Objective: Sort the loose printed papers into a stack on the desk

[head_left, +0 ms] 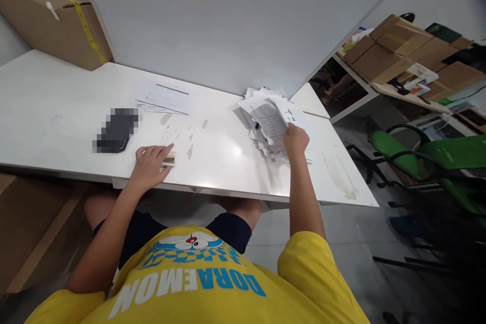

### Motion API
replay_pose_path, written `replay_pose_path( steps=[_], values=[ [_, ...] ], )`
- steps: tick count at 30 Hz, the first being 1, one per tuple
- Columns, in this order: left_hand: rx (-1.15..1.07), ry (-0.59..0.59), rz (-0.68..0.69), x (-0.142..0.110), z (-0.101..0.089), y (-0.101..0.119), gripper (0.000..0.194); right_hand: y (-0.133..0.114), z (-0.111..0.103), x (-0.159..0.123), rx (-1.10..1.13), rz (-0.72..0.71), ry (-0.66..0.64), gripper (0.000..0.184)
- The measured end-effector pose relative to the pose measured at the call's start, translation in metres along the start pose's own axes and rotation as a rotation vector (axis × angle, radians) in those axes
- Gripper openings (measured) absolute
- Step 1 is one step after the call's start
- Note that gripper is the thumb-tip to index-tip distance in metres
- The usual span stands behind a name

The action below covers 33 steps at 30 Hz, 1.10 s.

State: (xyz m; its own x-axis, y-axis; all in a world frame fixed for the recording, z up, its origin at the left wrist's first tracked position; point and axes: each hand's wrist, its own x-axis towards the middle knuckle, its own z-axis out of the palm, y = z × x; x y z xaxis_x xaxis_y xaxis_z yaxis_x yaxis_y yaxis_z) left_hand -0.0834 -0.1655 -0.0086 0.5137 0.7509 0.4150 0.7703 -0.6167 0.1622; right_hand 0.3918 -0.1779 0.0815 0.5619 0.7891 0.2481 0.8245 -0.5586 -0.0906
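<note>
My left hand [150, 166] rests near the front edge of the white table, with thumb and fingers around a small cream object with a metal middle that looks like a stapler [169, 159]. To the right, my right hand [296, 140] pinches a sheet of paper [284, 114] at its near edge and lifts it off an untidy pile of printed papers [266, 149]. The lifted sheet is bent. A few more printed sheets [163, 98] lie fanned out beyond my left hand.
A dark, partly blurred-out flat object [117, 130] lies left of my left hand. A large cardboard box [64, 20] stands at the table's back left, against a grey partition [212, 20]. Green chairs [402, 152] and more cardboard boxes [383, 55] are at the right.
</note>
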Motion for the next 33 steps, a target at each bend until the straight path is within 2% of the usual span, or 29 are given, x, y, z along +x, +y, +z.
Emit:
replay_pose_path(
  steps=[4,5,7,10,13,16,18,20,21,24,26,28,30,32,33],
  values=[
    [-0.067,-0.062,0.007,-0.003,-0.002,-0.001,0.06,-0.009,-0.044,-0.026,0.233,-0.038,0.292,0.053],
    [-0.071,-0.077,0.007,-0.004,-0.002,-0.002,0.062,-0.014,-0.05,-0.039,0.289,-0.064,0.333,0.054],
    [-0.074,-0.094,0.006,-0.004,-0.002,-0.004,0.063,-0.031,-0.05,-0.07,0.374,-0.136,0.327,0.057],
    [-0.082,-0.078,0.055,-0.004,-0.005,-0.002,0.06,-0.061,-0.02,-0.122,0.424,-0.314,0.16,0.064],
    [-0.109,-0.021,0.142,-0.009,-0.014,0.018,0.055,-0.079,0.024,-0.172,0.438,-0.468,0.007,0.069],
    [-0.263,0.021,0.238,-0.027,-0.021,0.057,0.034,-0.074,0.055,-0.212,0.463,-0.532,-0.096,0.071],
    [-0.489,0.011,0.282,-0.046,-0.019,0.086,0.019,-0.062,0.061,-0.232,0.482,-0.552,-0.13,0.072],
    [-0.729,-0.042,0.119,-0.066,-0.011,0.108,0.021,-0.048,0.056,-0.248,0.499,-0.592,-0.18,0.072],
    [-0.823,-0.067,-0.024,-0.074,-0.006,0.116,0.027,-0.043,0.051,-0.254,0.509,-0.62,-0.219,0.071],
    [-0.999,-0.029,-0.574,-0.086,0.012,0.123,0.039,-0.029,0.035,-0.263,0.566,-0.705,-0.342,0.069],
    [-1.083,-0.009,-0.826,-0.084,0.023,0.122,0.04,-0.023,0.031,-0.26,0.629,-0.715,-0.377,0.068],
    [-1.15,-0.009,-0.962,-0.078,0.031,0.12,0.046,-0.018,0.034,-0.252,0.661,-0.607,-0.326,0.062],
    [-1.202,0.019,-1.059,-0.071,0.035,0.121,0.052,-0.014,0.043,-0.241,0.632,-0.375,-0.215,0.053],
    [-1.292,0.035,-1.121,-0.065,0.034,0.125,0.054,-0.011,0.052,-0.231,0.588,-0.18,-0.148,0.054],
    [-1.348,0.024,-1.134,-0.062,0.031,0.127,0.054,-0.011,0.055,-0.228,0.584,-0.142,-0.148,0.056]
  ],
)
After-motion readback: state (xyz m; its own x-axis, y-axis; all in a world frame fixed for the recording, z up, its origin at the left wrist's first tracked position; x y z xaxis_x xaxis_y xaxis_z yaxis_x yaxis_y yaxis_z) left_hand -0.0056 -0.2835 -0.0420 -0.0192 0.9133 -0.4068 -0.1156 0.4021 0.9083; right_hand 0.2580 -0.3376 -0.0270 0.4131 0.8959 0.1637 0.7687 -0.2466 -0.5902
